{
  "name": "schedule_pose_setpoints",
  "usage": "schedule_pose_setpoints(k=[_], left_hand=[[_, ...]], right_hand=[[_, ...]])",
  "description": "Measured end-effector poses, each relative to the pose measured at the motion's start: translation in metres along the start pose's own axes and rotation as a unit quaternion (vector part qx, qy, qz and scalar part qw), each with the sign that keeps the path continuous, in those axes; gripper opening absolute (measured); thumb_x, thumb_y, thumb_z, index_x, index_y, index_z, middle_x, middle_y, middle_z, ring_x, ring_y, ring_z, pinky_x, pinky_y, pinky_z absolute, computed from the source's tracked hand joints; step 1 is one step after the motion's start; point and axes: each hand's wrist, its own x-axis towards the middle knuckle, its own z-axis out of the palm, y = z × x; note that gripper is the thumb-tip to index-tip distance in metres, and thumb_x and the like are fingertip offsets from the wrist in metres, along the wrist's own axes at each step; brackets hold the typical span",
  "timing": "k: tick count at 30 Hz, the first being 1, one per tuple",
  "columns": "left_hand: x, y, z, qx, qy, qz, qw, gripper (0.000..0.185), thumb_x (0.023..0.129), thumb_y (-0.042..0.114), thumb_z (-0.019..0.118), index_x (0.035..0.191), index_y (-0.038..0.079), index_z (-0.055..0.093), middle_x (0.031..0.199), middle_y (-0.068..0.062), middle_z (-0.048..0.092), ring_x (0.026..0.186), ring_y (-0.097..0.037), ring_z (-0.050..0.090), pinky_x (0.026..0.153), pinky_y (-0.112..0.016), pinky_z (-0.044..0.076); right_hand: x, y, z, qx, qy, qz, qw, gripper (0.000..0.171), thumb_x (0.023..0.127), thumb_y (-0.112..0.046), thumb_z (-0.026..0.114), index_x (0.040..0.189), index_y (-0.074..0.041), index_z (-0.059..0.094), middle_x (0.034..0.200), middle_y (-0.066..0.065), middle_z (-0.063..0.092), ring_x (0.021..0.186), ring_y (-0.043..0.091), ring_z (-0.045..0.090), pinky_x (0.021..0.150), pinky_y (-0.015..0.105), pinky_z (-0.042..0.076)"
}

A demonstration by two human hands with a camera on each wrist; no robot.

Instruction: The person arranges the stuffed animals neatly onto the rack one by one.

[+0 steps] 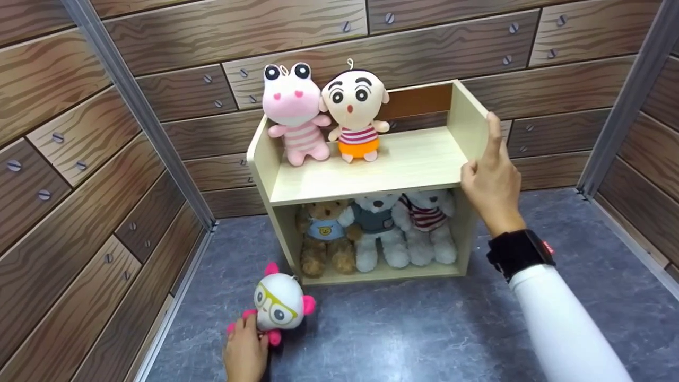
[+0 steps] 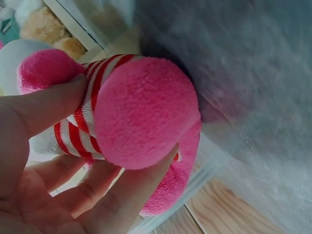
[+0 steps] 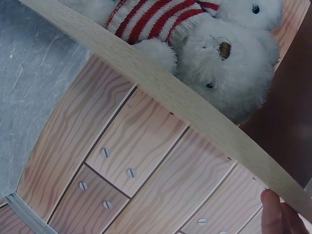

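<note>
My left hand (image 1: 245, 350) grips a plush toy (image 1: 281, 300) with a white head, yellow glasses and pink ears, low over the floor by the shelf's front left corner. The left wrist view shows its red-and-white striped body (image 2: 78, 129) between thumb and fingers, and a round pink foot (image 2: 146, 114). At the right side panel of a small wooden shelf (image 1: 414, 159), my right hand (image 1: 494, 180) holds the front edge, index finger pointing up along it and thumb on the inner side. Fingertips (image 3: 273, 207) show at the panel's outside in the right wrist view.
On the upper board stand a pink frog-eyed plush (image 1: 294, 114) and a boy doll (image 1: 358, 116) in orange shorts, both left of centre. Below sit a brown bear (image 1: 328, 241), a white bear (image 1: 379, 233) and one in red stripes (image 1: 427, 223). Wood-patterned walls (image 1: 175, 26) surround the grey floor.
</note>
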Motion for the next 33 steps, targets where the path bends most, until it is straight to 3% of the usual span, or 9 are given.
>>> schedule_pose_setpoints(k=[6,18,24,29,33], left_hand=[[-0.010,0.003,-0.001,-0.006,0.004,-0.005,1.0000,0.046,0.074,0.014,0.074,0.117,0.007,0.059,0.105,-0.014,0.056,0.089,-0.038,0.059,0.072,-0.054,0.048],[-0.014,0.004,-0.001,-0.009,0.005,-0.015,0.9998,0.047,0.074,0.014,0.074,0.118,0.008,0.057,0.106,-0.012,0.056,0.088,-0.037,0.058,0.071,-0.054,0.048],[-0.023,0.007,-0.002,-0.002,-0.023,-0.020,0.9995,0.050,0.075,0.016,0.074,0.121,0.009,0.055,0.116,-0.016,0.054,0.097,-0.040,0.057,0.072,-0.057,0.048],[-0.031,0.011,-0.008,0.005,-0.062,-0.020,0.9979,0.050,0.076,0.018,0.074,0.121,0.008,0.053,0.108,-0.014,0.052,0.095,-0.038,0.057,0.072,-0.054,0.048],[-0.040,0.016,-0.012,-0.002,-0.072,-0.019,0.9972,0.052,0.076,0.017,0.072,0.123,0.008,0.050,0.104,-0.013,0.051,0.090,-0.037,0.057,0.068,-0.051,0.050]], right_hand=[[0.001,-0.001,-0.001,0.000,-0.004,0.001,1.000,0.086,0.076,-0.004,0.054,0.148,-0.030,0.013,0.136,0.020,0.048,0.054,0.037,0.050,0.048,0.048,0.041],[0.001,0.001,-0.002,0.000,-0.005,0.003,1.000,0.087,0.076,-0.004,0.055,0.148,-0.030,0.013,0.136,0.022,0.047,0.056,0.039,0.051,0.049,0.050,0.042],[0.001,0.000,-0.002,0.001,0.003,-0.001,1.000,0.086,0.076,-0.004,0.054,0.148,-0.029,0.014,0.134,0.022,0.049,0.057,0.040,0.051,0.049,0.050,0.042],[0.001,0.000,-0.002,0.000,-0.002,0.003,1.000,0.086,0.076,-0.004,0.054,0.148,-0.030,0.014,0.133,0.023,0.049,0.058,0.040,0.053,0.049,0.051,0.042],[0.001,-0.001,-0.001,0.001,-0.007,0.006,1.000,0.086,0.076,-0.004,0.055,0.148,-0.030,0.014,0.131,0.023,0.050,0.059,0.041,0.053,0.050,0.051,0.043]])
